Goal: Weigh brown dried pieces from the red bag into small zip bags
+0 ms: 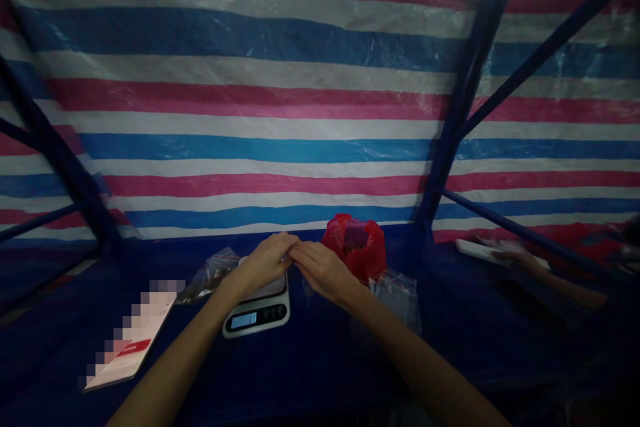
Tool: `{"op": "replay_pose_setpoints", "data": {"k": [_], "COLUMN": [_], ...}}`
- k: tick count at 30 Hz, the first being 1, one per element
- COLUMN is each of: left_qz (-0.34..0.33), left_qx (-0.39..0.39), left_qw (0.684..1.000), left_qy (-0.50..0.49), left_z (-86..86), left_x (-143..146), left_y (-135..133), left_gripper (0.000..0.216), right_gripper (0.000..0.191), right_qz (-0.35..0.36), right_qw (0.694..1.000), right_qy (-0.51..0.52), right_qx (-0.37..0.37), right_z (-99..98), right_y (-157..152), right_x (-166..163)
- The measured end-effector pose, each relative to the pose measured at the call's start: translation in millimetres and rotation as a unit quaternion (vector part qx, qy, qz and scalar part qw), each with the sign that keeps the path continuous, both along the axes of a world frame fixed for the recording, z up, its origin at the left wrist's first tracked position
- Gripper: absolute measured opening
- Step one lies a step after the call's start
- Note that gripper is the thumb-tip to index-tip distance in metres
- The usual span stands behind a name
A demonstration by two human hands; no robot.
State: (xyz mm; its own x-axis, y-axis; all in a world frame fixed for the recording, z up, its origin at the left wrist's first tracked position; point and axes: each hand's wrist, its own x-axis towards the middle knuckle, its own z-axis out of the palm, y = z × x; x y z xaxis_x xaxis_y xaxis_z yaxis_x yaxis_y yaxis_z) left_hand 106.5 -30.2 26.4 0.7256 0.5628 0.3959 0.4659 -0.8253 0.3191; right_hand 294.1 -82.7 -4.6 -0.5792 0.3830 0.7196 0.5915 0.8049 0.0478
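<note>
**Hands.** The left hand (267,260) and the right hand (320,270) meet fingertip to fingertip. Both are curled closed in a pinch. What lies between the fingertips is hidden and cannot be identified.

**Position.** The joined hands sit directly over the rear of the digital scale (257,312). The left hand covers part of its platform. Contact with the platform cannot be confirmed. The lit display at the front of the scale is clear of both hands.

**Step in hand (judgement).** This appears to be fine two-handed fingertip work, carried out above the scale.

**Next move (judgement).** Any further handling calls for a light, steady pinch. The wrists should stay clear of the platform so that it bears no stray load.

**Adjacent items.**
- A red plastic bag (357,247) stands just behind the right hand.
- Clear plastic bags (397,293) lie just right of the right forearm.
- A clear bag with brown contents (207,277) lies just left of the scale.
- A printed card (133,340) lies further left.

**Surface.** The work surface is a table with a dark blue cover (310,373).

**Room.**
- Lighting is dim.
- A striped tarpaulin (250,113) in red, white and blue forms the back wall.
- The tarpaulin hangs on a blue metal frame (460,113).
- Another person's arm (540,270) rests on the table at far right.
</note>
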Motion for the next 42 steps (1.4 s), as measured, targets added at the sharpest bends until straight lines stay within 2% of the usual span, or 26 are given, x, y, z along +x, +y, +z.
{"op": "replay_pose_setpoints", "data": {"k": [2,5,9,13,19,22,24,27,29,31,32,34,37,40,42], "left_qz": [0.029,0.004,-0.034,-0.030,0.010,0.022,0.027,0.038,0.055,0.075,0.084,0.099,0.121,0.125,0.123], "left_qx": [0.058,0.099,0.109,0.087,0.052,0.061,0.082,0.129,0.161,0.184,0.193,0.212,0.240,0.255,0.258], "left_qw": [0.997,0.990,0.986,0.991,0.997,0.996,0.994,0.989,0.984,0.979,0.976,0.969,0.962,0.959,0.958], "left_qy": [0.052,0.099,0.120,0.096,0.056,0.061,0.065,0.056,0.048,0.056,0.063,0.074,0.057,0.025,0.010], "left_z": [-3.2,-10.7,-26.0,-38.0,-39.4,-39.5,-41.0,-43.5,-43.9,-43.0,-42.2,-40.2,-37.6,-36.9,-37.7], "left_x": [0,3,2,-5,-7,-10,-14,-20,-26,-32,-35,-39,-44,-45,-45], "left_y": [-5,-12,-13,-11,-9,-4,1,10,16,21,23,26,28,29,29], "left_gripper": [0.024,0.036,0.052,0.063,0.043,0.029,0.021,0.028,0.031,0.030,0.030,0.028,0.024,0.022,0.023], "right_gripper": [0.033,0.028,0.025,0.031,0.029,0.027,0.023,0.018,0.019,0.019,0.018,0.019,0.020,0.016,0.016], "right_qz": [-0.013,-0.037,-0.069,-0.053,0.017,0.030,0.021,-0.015,-0.067,-0.128,-0.144,-0.157,-0.183,-0.213,-0.211], "right_qw": [0.998,0.991,0.984,0.987,0.991,0.990,0.985,0.964,0.943,0.927,0.924,0.930,0.930,0.927,0.934], "right_qy": [-0.045,-0.098,-0.124,-0.109,-0.038,0.041,0.121,0.244,0.310,0.332,0.325,0.248,0.056,-0.067,-0.088], "right_qx": [-0.028,-0.080,-0.104,-0.106,-0.127,-0.132,-0.123,-0.105,-0.100,-0.117,-0.142,-0.222,-0.313,-0.300,-0.275], "right_z": [-7.2,-15.9,-26.2,-30.1,-24.6,-21.0,-14.1,6.8,22.6,32.3,33.0,25.1,-3.9,-30.8,-35.3], "right_y": [-4,-13,-19,-18,-13,-5,-2,-13,-30,-51,-59,-72,-76,-74,-72], "right_x": [-4,-8,-12,-12,-2,5,12,30,47,65,73,84,85,75,67]}}
